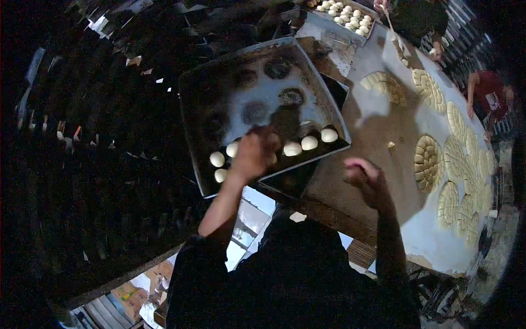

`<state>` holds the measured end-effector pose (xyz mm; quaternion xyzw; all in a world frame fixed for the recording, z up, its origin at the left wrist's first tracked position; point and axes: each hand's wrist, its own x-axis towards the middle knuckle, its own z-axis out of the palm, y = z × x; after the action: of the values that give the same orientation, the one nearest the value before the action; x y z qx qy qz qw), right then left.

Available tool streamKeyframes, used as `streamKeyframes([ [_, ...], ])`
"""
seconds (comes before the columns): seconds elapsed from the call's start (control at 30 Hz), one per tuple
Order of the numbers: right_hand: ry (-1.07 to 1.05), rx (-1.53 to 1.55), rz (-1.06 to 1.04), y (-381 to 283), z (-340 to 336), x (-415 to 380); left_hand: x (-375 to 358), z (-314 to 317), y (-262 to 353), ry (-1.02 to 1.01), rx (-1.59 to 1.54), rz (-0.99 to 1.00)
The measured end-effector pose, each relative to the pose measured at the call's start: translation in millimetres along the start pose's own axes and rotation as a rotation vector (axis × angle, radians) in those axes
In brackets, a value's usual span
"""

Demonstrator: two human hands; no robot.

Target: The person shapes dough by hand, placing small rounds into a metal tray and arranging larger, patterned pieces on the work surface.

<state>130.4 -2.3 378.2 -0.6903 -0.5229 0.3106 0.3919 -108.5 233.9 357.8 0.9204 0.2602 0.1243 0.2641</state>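
A dark metal baking tray (pixel 192 126) carries a row of round white dough balls along its near edge, among them one dough ball (pixel 309 143) and another (pixel 217 159) at the left corner. My left hand (pixel 253 155) is over this row, between the balls. Its fingers are dark and smeared, and I cannot make out what they hold. To the right of the tray, my right hand (pixel 364 174) hovers above the table with its fingers curled in. Whether something is inside it is hidden. A small dough scrap (pixel 391 145) lies on the table nearby.
On the table (pixel 400 211), several flattened dough rounds cut into pieces, such as one round (pixel 428 164), lie to the right. Another tray (pixel 350 34) of dough balls stands at the back. Other people work at the far side, one in a red top (pixel 489 90).
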Motion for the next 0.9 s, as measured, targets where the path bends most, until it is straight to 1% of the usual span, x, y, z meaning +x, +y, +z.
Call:
streamKeyframes([
  [0.03, 0.068, 0.072, -0.090, -17, 29, 25, 2, 4, -25, -0.053, 0.173, -0.085],
  [0.1, 0.125, 0.020, -0.390, -53, 62, 78, -1, -4, -29, -0.128, 0.250, -0.118],
  [0.13, 0.121, -0.049, -0.434, -51, 80, 104, 0, -6, -30, -0.142, 0.214, -0.163],
  [0.17, 0.121, -0.118, -0.473, -37, 99, 127, 2, -9, -31, -0.154, 0.179, -0.210],
  [0.23, -0.138, -0.368, -0.303, -8, 123, 153, 5, -6, -29, -0.151, -0.052, -0.360],
  [0.27, -0.068, -0.535, -0.423, -7, 118, 143, -5, 14, -61, -0.052, -0.116, -0.163],
  [0.33, 0.110, -0.415, -0.470, -8, 98, 117, -10, 13, -51, 0.181, 0.021, -0.159],
  [0.37, 0.206, -0.361, -0.492, -9, 82, 102, -6, 13, -36, 0.298, 0.085, -0.149],
  [0.4, 0.357, -0.276, -0.528, -9, 59, 84, 4, 6, -2, 0.366, 0.153, -0.219],
  [0.43, 0.496, -0.246, -0.412, 9, 46, 58, 16, 1, 36, 0.435, 0.222, -0.283],
  [0.47, 0.638, -0.216, -0.298, 32, 32, 27, 26, 9, 59, 0.491, 0.111, -0.140],
  [0.5, 0.696, -0.332, -0.234, 54, 16, 2, 40, 30, 96, 0.525, -0.070, -0.139],
  [0.53, 0.748, -0.446, -0.164, 79, 1, -26, 55, 63, 130, 0.512, -0.401, -0.081],
  [0.57, 0.735, -0.461, -0.048, 118, -4, -54, 71, 87, 166, 0.391, -0.603, 0.026],
  [0.6, 0.721, -0.470, 0.061, 159, -8, -81, 94, 147, 161, 0.246, -0.772, 0.228],
  [0.67, 0.722, -0.493, 0.032, 219, -24, -137, 143, 213, 204, -0.149, -0.555, -0.098],
  [0.73, 0.755, -0.591, 0.048, 245, -44, -199, 202, 348, 149, -0.001, -0.900, -0.090],
  [0.8, 0.837, -0.523, 0.251, 281, -45, -250, 279, 398, 113, 0.449, -0.355, 0.139],
  [0.83, 0.869, -0.505, 0.257, 279, -50, -255, 326, 397, 109, 0.470, -0.258, 0.052],
  [0.87, 0.895, -0.493, 0.260, 262, -64, -256, 373, 395, 105, 0.482, -0.162, -0.036],
  [0.9, 0.915, -0.486, 0.262, 253, -73, -257, 416, 382, 108, 0.190, -0.207, -0.428],
])
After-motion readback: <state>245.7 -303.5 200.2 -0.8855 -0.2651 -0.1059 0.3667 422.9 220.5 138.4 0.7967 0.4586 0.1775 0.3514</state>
